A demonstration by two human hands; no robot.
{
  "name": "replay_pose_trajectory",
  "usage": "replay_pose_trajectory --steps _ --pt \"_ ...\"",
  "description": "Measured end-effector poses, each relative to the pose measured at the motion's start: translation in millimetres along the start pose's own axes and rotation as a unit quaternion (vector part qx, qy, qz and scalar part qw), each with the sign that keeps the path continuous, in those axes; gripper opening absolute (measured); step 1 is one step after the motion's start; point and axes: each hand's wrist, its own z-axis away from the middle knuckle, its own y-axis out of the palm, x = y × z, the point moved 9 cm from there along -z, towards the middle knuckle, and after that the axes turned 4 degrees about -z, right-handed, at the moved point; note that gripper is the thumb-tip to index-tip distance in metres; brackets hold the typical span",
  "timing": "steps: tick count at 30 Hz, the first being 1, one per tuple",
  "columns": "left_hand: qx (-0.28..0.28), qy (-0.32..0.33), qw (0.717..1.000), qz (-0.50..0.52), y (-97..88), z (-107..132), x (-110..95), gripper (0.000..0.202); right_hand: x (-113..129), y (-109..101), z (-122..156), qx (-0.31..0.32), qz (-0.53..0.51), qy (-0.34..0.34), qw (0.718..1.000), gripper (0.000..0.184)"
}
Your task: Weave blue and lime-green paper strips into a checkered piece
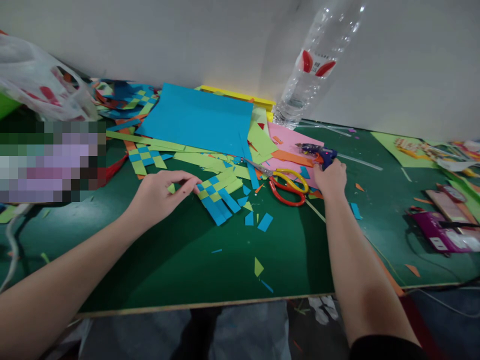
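My left hand [161, 192] rests on the green table [187, 260] with its fingertips pinching the left edge of a small woven mat of blue and light-green paper strips [219, 196]. My right hand [330, 177] is closed around the handle of a dark blue glue gun [317, 151], which lies on pink paper [290, 142]. Red-and-yellow scissors [287, 186] lie between the two hands, just left of my right hand.
A large blue sheet [198, 117] and loose green strips lie behind the mat. A clear plastic bottle [315, 65] leans at the wall. A second woven piece [146, 159] is at left, a plastic bag [37, 80] far left, a purple packet [437, 232] at right.
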Motion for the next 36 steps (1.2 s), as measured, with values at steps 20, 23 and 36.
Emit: replay_pose_trajectory --steps 20,23,36 --pt "0.022 -0.002 0.998 -0.066 6.4 -6 16 0.025 99 -8 86 0.227 0.091 -0.34 0.908 0.041" --pt "0.034 -0.004 0.997 -0.066 10.1 -7 20 0.024 100 -3 88 0.247 0.093 -0.363 0.894 0.035" --pt "0.046 0.01 0.995 -0.088 18.9 -7 28 0.034 100 -11 82 0.226 0.042 -0.339 0.912 0.039"
